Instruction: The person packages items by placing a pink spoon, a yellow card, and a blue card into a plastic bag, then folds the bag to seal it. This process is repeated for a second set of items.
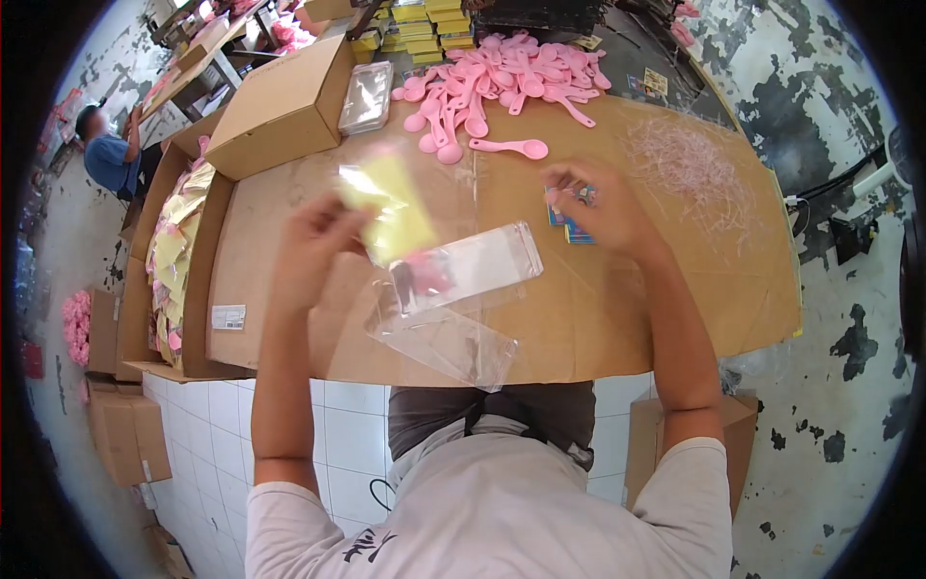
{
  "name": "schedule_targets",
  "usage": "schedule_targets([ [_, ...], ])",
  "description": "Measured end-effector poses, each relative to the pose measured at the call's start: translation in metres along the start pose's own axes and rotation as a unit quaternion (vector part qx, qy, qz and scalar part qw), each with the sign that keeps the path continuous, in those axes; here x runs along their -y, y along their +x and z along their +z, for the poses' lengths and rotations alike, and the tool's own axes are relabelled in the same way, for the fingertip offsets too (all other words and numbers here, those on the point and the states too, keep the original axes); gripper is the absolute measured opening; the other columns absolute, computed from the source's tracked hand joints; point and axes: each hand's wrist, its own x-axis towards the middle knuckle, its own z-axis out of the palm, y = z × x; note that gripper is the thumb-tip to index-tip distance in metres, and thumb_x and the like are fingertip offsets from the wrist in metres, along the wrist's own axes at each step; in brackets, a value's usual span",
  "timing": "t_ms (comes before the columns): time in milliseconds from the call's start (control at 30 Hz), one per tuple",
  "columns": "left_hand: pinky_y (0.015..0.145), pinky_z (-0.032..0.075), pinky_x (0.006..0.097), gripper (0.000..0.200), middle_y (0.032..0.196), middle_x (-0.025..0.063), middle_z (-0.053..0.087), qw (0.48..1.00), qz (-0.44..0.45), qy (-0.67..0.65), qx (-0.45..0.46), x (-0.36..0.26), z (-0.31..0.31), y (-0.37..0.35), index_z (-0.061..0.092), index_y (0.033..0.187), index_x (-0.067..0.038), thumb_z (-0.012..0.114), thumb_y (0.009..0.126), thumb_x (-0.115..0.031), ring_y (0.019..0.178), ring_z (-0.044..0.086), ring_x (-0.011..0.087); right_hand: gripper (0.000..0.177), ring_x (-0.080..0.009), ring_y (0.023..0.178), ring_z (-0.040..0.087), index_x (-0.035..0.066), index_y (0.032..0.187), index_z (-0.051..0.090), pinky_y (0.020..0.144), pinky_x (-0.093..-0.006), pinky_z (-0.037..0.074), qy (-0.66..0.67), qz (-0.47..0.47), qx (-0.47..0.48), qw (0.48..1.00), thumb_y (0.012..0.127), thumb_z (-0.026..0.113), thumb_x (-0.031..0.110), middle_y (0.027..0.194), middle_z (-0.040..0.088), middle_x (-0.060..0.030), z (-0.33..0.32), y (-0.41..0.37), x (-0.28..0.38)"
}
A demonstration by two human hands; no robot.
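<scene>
My left hand [326,228] is closed on the edge of a clear plastic bag with a yellow card [394,207] in it, smeared by motion. Under that bag lie several clear plastic bags [487,265] on the cardboard, one with something pink showing through. My right hand [600,205] has its fingers curled together over small blue printed cards [579,234]; what the fingertips pinch, if anything, is hidden. Beyond the hands, a single pink measuring spoon [511,147] lies apart from a heap of pink spoons [482,82].
A cardboard box [280,106] and a pack of clear bags [367,98] stand at the back left. An open carton [178,261] of yellow-carded packs borders the left side. Loose pink strands [694,174] lie at right. Another person [116,154] is at the far left.
</scene>
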Motion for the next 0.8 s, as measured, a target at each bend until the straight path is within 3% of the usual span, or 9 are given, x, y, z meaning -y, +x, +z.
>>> schedule_targets([
  [100,0.091,0.054,0.0310,0.045,0.129,0.0100,0.066,0.929,0.140,-0.238,-0.248,0.029,-0.064,-0.010,0.056,0.140,-0.001,0.055,0.107,-0.032,0.113,0.066,0.0183,0.034,-0.0285,0.109,0.065,-0.001,0.116,0.070,0.095,-0.0396,0.050,-0.089,-0.056,-0.093,0.990,0.090,0.075,0.020,0.114,0.068,-0.0148,-0.019,0.000,-0.028],
  [167,0.096,0.053,0.0326,0.052,0.136,0.0076,0.063,0.904,0.156,-0.292,-0.269,-0.003,-0.043,-0.017,0.047,0.149,-0.003,0.051,0.109,-0.034,0.117,0.064,0.0169,0.034,-0.0308,0.111,0.064,0.000,0.116,0.070,0.097,-0.0407,0.050,-0.168,-0.083,-0.078,0.979,0.089,0.076,0.020,0.116,0.067,-0.0157,-0.034,-0.003,-0.035],
  [267,0.095,0.051,0.0322,0.048,0.131,0.0075,0.065,0.970,0.032,-0.151,-0.185,0.001,-0.032,-0.015,0.052,0.146,-0.003,0.054,0.107,-0.030,0.113,0.064,0.0168,0.034,-0.0311,0.110,0.063,0.001,0.115,0.070,0.097,-0.0408,0.050,-0.189,-0.065,-0.017,0.980,0.087,0.078,0.018,0.114,0.067,-0.0151,-0.051,-0.010,-0.042],
  [333,0.094,0.050,0.0314,0.043,0.126,0.0063,0.068,0.995,0.002,0.083,-0.057,0.001,-0.009,-0.006,0.060,0.139,-0.004,0.062,0.101,-0.024,0.108,0.065,0.0161,0.032,-0.0297,0.108,0.064,0.001,0.113,0.070,0.096,-0.0403,0.050,-0.173,-0.028,0.020,0.984,0.086,0.079,0.015,0.112,0.067,-0.0141,-0.055,-0.010,-0.046],
  [400,0.091,0.051,0.0313,0.040,0.116,0.0052,0.070,0.984,0.006,0.161,0.071,-0.005,0.025,0.005,0.068,0.132,-0.006,0.071,0.094,-0.018,0.101,0.065,0.0157,0.030,-0.0278,0.104,0.064,0.001,0.110,0.070,0.094,-0.0397,0.051,-0.159,0.015,0.040,0.986,0.084,0.079,0.013,0.109,0.067,-0.0131,-0.054,-0.007,-0.053],
  [567,0.083,0.052,0.0337,0.031,0.102,0.0048,0.068,0.899,0.117,0.387,0.171,-0.003,0.086,0.030,0.073,0.111,-0.004,0.080,0.087,-0.022,0.096,0.064,0.0148,0.020,-0.0216,0.094,0.064,0.000,0.100,0.068,0.089,-0.0368,0.051,-0.122,0.004,-0.001,0.993,0.085,0.078,0.009,0.101,0.067,-0.0096,-0.050,-0.005,-0.042],
  [600,0.075,0.052,0.0328,0.027,0.095,0.0044,0.068,0.888,0.152,0.400,0.166,0.003,0.088,0.034,0.071,0.102,-0.001,0.082,0.085,-0.019,0.086,0.064,0.0143,0.019,-0.0202,0.093,0.064,0.000,0.099,0.067,0.088,-0.0362,0.051,-0.130,-0.004,-0.006,0.992,0.085,0.077,0.009,0.099,0.067,-0.0088,-0.051,-0.005,-0.041],
  [700,0.067,0.051,0.0307,0.021,0.086,0.0042,0.067,0.948,0.013,0.250,0.196,0.007,0.088,0.037,0.071,0.098,0.001,0.082,0.085,-0.012,0.073,0.061,0.0131,0.015,-0.0161,0.092,0.063,0.001,0.100,0.067,0.086,-0.0337,0.050,-0.085,0.022,0.007,0.996,0.089,0.074,0.009,0.097,0.067,-0.0054,-0.056,-0.005,-0.035],
  [800,0.061,0.049,0.0287,0.015,0.079,0.0051,0.066,0.962,-0.002,0.213,0.169,0.011,0.087,0.035,0.070,0.092,0.002,0.080,0.086,-0.007,0.065,0.058,0.0118,0.013,-0.0130,0.091,0.062,0.001,0.101,0.067,0.085,-0.0320,0.050,0.078,-0.020,0.043,0.996,0.094,0.071,0.011,0.098,0.067,-0.0027,-0.047,-0.008,-0.016],
])
